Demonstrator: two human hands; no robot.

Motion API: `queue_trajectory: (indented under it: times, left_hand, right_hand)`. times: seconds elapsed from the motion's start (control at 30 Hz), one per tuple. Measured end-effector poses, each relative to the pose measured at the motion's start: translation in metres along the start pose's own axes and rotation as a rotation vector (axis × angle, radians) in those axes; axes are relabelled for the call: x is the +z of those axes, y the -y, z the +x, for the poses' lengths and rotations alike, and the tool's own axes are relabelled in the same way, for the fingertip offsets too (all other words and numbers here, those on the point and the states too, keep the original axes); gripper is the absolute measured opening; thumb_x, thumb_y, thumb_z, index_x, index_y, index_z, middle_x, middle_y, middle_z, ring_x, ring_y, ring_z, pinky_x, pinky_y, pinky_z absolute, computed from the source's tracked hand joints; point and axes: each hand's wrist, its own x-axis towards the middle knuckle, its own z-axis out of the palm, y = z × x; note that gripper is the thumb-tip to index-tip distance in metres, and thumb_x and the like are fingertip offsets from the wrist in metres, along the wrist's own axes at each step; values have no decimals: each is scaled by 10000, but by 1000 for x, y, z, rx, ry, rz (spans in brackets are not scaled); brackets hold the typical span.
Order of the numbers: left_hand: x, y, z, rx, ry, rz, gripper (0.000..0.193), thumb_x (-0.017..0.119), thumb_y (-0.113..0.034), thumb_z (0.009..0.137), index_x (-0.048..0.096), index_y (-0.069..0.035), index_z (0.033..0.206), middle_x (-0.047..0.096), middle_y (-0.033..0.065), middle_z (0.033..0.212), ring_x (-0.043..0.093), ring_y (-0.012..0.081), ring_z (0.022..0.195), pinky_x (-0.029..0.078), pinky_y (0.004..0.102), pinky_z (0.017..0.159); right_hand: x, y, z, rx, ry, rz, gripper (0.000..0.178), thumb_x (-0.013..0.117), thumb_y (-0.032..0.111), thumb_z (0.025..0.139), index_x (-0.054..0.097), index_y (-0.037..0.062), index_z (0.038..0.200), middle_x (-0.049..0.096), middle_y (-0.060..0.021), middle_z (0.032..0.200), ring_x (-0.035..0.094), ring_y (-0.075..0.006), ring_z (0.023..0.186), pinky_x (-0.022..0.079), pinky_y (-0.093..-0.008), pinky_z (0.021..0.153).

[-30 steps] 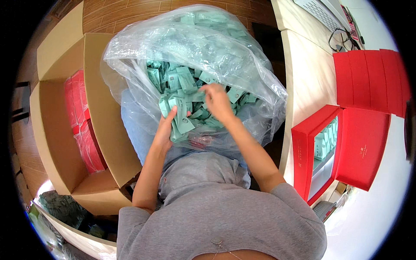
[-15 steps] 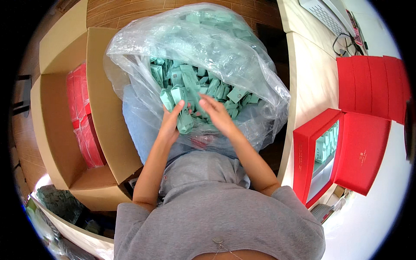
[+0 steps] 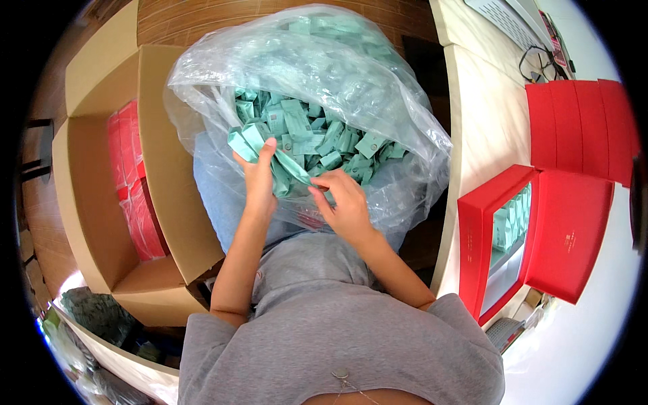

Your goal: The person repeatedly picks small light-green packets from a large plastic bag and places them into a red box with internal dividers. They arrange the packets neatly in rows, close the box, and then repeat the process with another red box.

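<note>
My left hand (image 3: 258, 177) is closed around a few small mint-green packets (image 3: 251, 138), its thumb lying on top of them. One of these packets slants down to the right, and my right hand (image 3: 344, 201) pinches its lower end between thumb and fingers. Both hands are over the mouth of a large clear plastic bag (image 3: 223, 62), which rests at my lap. Inside it lie many loose packets (image 3: 295, 120) of the same mint-green kind, heaped at all angles. My left fingers are partly hidden behind the packets.
Left of me stands an open cardboard box (image 3: 165, 162) with red wrapped boxes (image 3: 126, 152) inside. On the pale table (image 3: 479, 115) at right, an open red gift box (image 3: 472, 236) holds a row of green packets (image 3: 511, 219). Red panels (image 3: 574, 125) lie behind it.
My left hand has tilted its packets toward the left. My right hand, apart from them before, has come down and taken the lower end of one packet.
</note>
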Motion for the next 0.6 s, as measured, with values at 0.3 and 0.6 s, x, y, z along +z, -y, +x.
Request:
queue_trajectory:
  times: [0.3,0.6]
  left_hand:
    - [-16,4,7,-99,122,-39,682,638,-259,851,229,-96,1371,409,103,1270,431,219,1159,376,369,970]
    - [-12,-11,-4,-157,253,136,643,634,-247,854,243,-95,1342,468,100,1147,518,199,1010,451,349,861]
  right_hand:
    - [-10,15,10,-181,90,-66,179,645,-3,754,605,25,926,590,-101,863,602,-276,767,488,-357,655]
    - [-11,27,15,-211,183,-11,237,664,-30,708,613,53,924,562,-73,903,578,-254,803,470,-348,682]
